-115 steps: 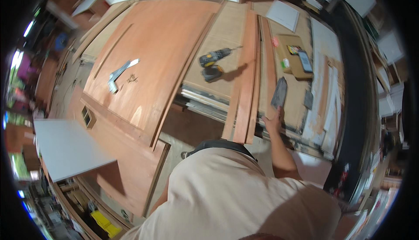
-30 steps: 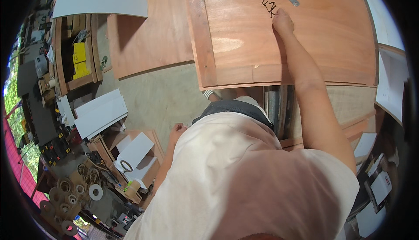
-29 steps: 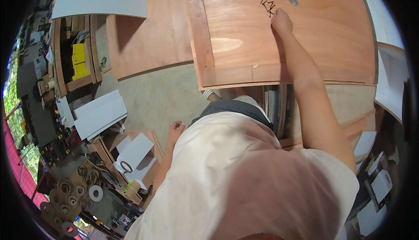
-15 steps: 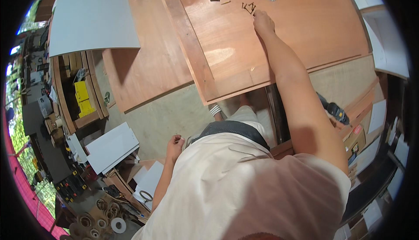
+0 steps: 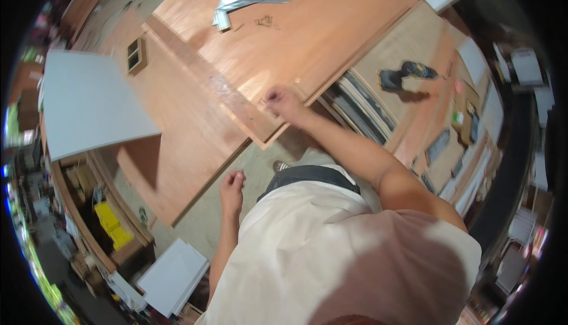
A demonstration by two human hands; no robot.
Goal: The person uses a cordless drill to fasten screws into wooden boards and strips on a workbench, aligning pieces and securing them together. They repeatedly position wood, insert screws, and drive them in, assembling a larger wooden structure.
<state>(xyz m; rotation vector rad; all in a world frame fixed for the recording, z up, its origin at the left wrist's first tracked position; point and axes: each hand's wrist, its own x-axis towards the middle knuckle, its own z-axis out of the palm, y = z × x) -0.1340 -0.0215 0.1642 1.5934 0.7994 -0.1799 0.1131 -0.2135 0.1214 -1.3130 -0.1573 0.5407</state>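
Observation:
My right hand (image 5: 285,105) is over the near corner of the reddish wooden panel (image 5: 331,17), beside a raised wooden strip (image 5: 204,79). Its fingers are pinched, and a small thin brownish piece like a screw shows at their tips, blurred. Below the panel's near edge, above the floor, my left hand (image 5: 232,183) is closed with fingers curled; what it holds, if anything, I cannot make out. Farther off on the panel lies a small pile of screws (image 5: 264,21). Close by rest silvery metal strips (image 5: 245,2), joined at an angle.
A cordless drill (image 5: 414,72) lies on the board at right. At left are a white panel (image 5: 94,97), a small compartmented wooden box (image 5: 136,56) and a wooden crate holding a yellow package (image 5: 112,224). White boards (image 5: 173,277) are stacked low at left.
My right hand has left the screw pile and come back toward me to the panel's near corner. My left hand has risen slightly. The view has turned to the right.

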